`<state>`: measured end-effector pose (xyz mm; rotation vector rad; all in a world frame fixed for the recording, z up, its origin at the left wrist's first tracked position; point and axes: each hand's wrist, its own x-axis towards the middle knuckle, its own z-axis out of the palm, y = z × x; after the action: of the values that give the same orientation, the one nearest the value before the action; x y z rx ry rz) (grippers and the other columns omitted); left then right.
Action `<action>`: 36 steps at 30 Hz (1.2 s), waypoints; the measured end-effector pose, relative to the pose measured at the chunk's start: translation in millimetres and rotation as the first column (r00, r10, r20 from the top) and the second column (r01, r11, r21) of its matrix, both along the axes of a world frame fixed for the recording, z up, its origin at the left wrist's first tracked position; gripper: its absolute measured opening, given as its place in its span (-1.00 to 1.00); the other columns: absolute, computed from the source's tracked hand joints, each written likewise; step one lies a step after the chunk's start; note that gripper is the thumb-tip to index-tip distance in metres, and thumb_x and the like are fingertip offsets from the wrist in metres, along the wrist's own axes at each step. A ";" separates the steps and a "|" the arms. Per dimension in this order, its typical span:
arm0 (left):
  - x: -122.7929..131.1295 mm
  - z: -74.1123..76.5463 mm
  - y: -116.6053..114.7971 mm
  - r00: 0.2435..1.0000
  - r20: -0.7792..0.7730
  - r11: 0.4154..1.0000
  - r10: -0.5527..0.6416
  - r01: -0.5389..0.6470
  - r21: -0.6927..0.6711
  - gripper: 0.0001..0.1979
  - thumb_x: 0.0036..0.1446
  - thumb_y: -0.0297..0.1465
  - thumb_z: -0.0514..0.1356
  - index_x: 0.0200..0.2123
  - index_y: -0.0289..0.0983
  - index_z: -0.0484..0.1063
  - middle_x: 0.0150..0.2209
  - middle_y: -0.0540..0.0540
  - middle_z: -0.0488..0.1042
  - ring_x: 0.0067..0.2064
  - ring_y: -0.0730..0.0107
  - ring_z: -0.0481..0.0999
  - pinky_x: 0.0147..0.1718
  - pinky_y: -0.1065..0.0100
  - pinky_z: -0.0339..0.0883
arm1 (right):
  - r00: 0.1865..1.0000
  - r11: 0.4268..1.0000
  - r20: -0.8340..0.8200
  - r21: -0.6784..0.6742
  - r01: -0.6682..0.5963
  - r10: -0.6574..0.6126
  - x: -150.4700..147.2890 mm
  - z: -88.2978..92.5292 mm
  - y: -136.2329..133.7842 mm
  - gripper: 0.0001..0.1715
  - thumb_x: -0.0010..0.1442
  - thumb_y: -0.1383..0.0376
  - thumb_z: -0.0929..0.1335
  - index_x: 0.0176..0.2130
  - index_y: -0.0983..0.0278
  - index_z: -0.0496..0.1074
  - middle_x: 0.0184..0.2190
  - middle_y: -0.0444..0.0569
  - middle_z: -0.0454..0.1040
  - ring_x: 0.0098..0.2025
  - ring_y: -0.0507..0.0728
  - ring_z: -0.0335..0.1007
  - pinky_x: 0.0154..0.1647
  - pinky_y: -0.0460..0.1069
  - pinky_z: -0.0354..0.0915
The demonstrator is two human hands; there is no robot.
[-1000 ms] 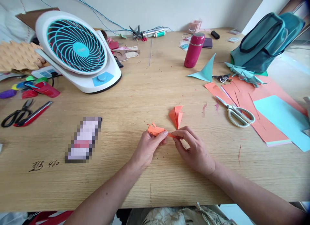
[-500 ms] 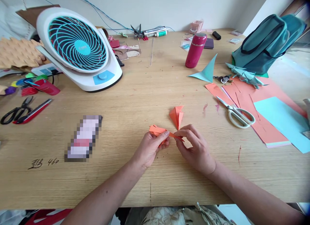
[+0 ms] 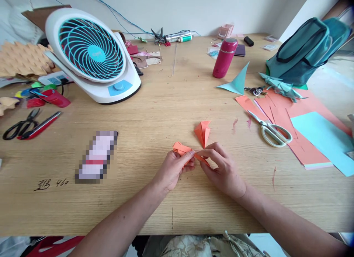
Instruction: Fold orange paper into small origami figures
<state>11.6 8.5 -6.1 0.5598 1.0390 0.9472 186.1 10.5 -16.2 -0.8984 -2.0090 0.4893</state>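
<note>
Both hands (image 3: 172, 169) (image 3: 223, 171) tight on folded orange paper (image 3: 181, 149), a capped magenta flask (image 3: 224, 61) beyond

Held piece (image 3: 181, 149), centre, is matt paper; desk (image 3: 155, 120), grained wood; bottle (image 3: 224, 61), upper right, looks glossy; fan (image 3: 96, 53), upper left, smooth plastic.

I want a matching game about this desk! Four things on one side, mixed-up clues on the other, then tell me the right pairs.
Things
1. fan
2. left hand
3. bottle
4. white scissors

Clues
A. standing upright, pink all over
B. lying partly on orange sheets
C. white and blue, with a round front
D. holding folded orange paper

Right pairs
1-C
2-D
3-A
4-B
</note>
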 end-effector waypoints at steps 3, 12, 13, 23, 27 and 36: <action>0.2 0.4 0.8 1.000 0.011 1.000 -0.004 0.004 -0.015 -0.59 -0.19 -0.13 0.52 -0.46 -0.33 0.52 -0.48 0.02 0.46 -0.42 0.55 0.42 -0.42 0.49 0.42 | 0.999 0.999 0.035 0.030 -0.018 0.017 2.3 -0.3 -0.9 -0.67 0.27 0.54 0.31 -0.04 0.20 0.43 -0.22 0.03 0.43 -0.19 0.15 0.43 -0.20 0.04 0.39; 0.1 0.4 1.1 0.991 0.133 0.999 -0.028 0.030 -0.015 -0.63 -0.16 -0.24 0.54 -0.36 -0.34 0.57 -0.41 0.00 0.53 -0.40 0.55 0.48 -0.31 0.44 0.44 | 1.000 0.998 0.007 0.058 -0.012 0.012 1.7 -2.3 -1.5 -0.74 0.29 0.52 0.31 -0.09 0.23 0.40 -0.22 0.06 0.49 -0.18 0.14 0.46 -0.19 0.05 0.43; -0.2 0.4 0.9 0.992 0.122 1.000 -0.019 0.021 -0.016 -0.64 -0.16 -0.24 0.54 -0.37 -0.33 0.57 -0.39 -0.01 0.54 -0.39 0.54 0.49 -0.30 0.44 0.44 | 1.000 0.998 0.013 0.066 -0.011 0.010 1.7 -1.9 -1.4 -0.74 0.29 0.52 0.31 -0.09 0.23 0.41 -0.23 0.05 0.49 -0.19 0.14 0.46 -0.21 0.05 0.44; -3.1 5.5 2.1 0.996 0.088 1.000 0.005 -0.003 -0.022 -0.68 -0.19 -0.28 0.55 -0.41 -0.36 0.61 -0.41 -0.03 0.55 -0.39 0.56 0.45 -0.35 0.47 0.35 | 0.997 0.986 0.078 0.167 -0.027 0.015 6.8 0.4 -1.4 -0.64 0.26 0.55 0.33 -0.02 0.19 0.41 -0.22 0.04 0.48 -0.20 0.13 0.45 -0.24 0.05 0.42; -3.8 6.9 1.4 0.998 0.070 1.000 -0.005 0.006 -0.008 -0.69 -0.17 -0.28 0.54 -0.41 -0.35 0.61 -0.42 -0.03 0.54 -0.41 0.57 0.44 -0.37 0.48 0.36 | 0.998 0.985 0.062 0.173 -0.024 0.013 7.4 -1.1 -2.0 -0.67 0.25 0.56 0.34 -0.05 0.22 0.41 -0.22 0.04 0.48 -0.20 0.12 0.45 -0.24 0.05 0.44; -4.7 6.6 1.1 0.995 0.090 0.999 -0.036 0.036 0.002 -0.70 -0.14 -0.27 0.53 -0.41 -0.34 0.61 -0.42 -0.03 0.54 -0.40 0.55 0.46 -0.35 0.46 0.39 | 0.999 0.986 0.047 0.164 -0.018 0.011 6.1 -1.7 -2.9 -0.68 0.24 0.55 0.34 -0.08 0.20 0.42 -0.23 0.04 0.47 -0.22 0.12 0.45 -0.27 0.04 0.44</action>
<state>6.9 9.6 0.5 0.5292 0.9453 0.9328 192.2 7.6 -18.0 -0.7999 -2.0650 0.3076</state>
